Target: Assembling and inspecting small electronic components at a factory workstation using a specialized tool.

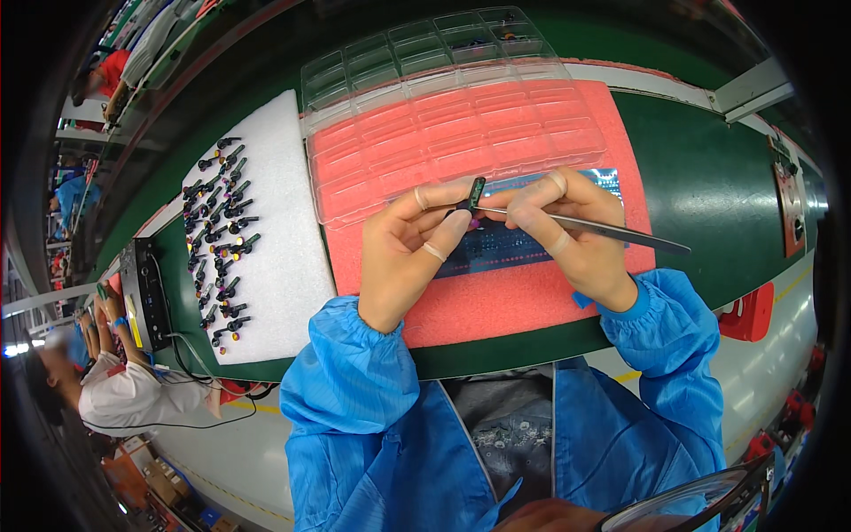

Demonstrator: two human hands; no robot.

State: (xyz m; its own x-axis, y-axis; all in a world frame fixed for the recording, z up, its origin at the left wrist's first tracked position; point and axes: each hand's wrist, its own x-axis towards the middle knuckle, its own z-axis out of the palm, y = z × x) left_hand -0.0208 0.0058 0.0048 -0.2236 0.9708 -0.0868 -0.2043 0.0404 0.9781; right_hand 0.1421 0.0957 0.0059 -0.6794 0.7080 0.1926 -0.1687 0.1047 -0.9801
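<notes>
My left hand [403, 257] pinches a small black earbud piece [477, 191] between thumb and index finger; a narrow green strip shows on its stem. In my right hand [581, 235] is a pair of metal tweezers [634, 235], its tip against or very close to the earbud piece. Pale finger cots cover several fingertips of both hands. Beneath the hands lies a shiny blue sheet with rows of small marks [510, 253], partly hidden. It rests on a pink foam mat [479, 310]. A bit of purple shows by the left fingertips, too small to name.
A clear plastic compartment tray [425, 120] spans the mat's far part, with a few dark pieces in its far right cells. Several black earbud pieces [232, 209] lie on white foam [279, 257] to the left. Beyond stand a black box [142, 293] with cables and a person [124, 390].
</notes>
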